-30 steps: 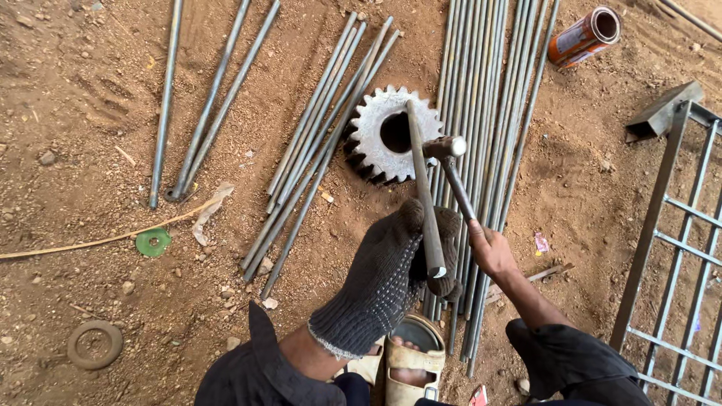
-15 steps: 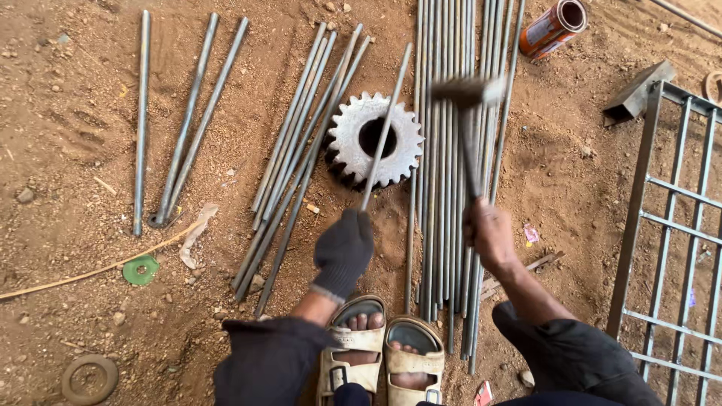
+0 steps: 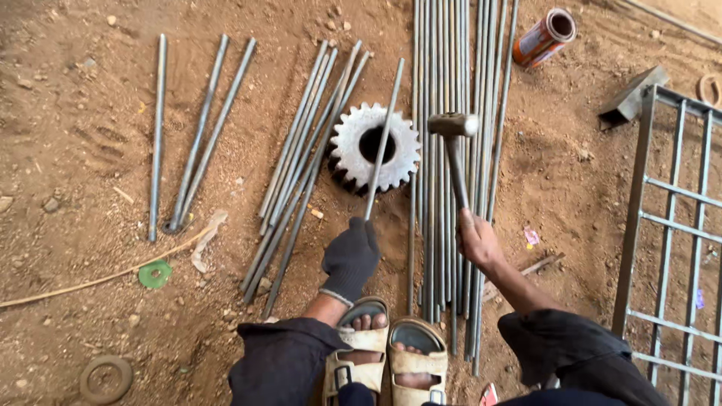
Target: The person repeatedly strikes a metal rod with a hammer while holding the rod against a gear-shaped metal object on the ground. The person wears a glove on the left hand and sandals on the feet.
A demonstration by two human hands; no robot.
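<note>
My left hand (image 3: 350,257), in a dark knit glove, grips the near end of a thin steel rod (image 3: 384,139). The rod lies across a large toothed gear wheel (image 3: 374,146) that rests on the dirt. My bare right hand (image 3: 477,239) holds the handle of a metal hammer (image 3: 453,125), whose head hovers just right of the gear, above a long bundle of rods (image 3: 451,83). My two sandalled feet (image 3: 391,357) are planted below the hands.
Several loose rods (image 3: 301,173) lie left of the gear, and three more rods (image 3: 188,135) further left. An orange can (image 3: 544,37) lies at the top right. A welded metal grille (image 3: 669,225) stands at the right edge. A green disc (image 3: 155,274) and a metal ring (image 3: 105,379) sit on the dirt.
My left hand has drawn back from high over the gear and laid the rod across it. The hammer head has come down from its raised position to just right of the gear.
</note>
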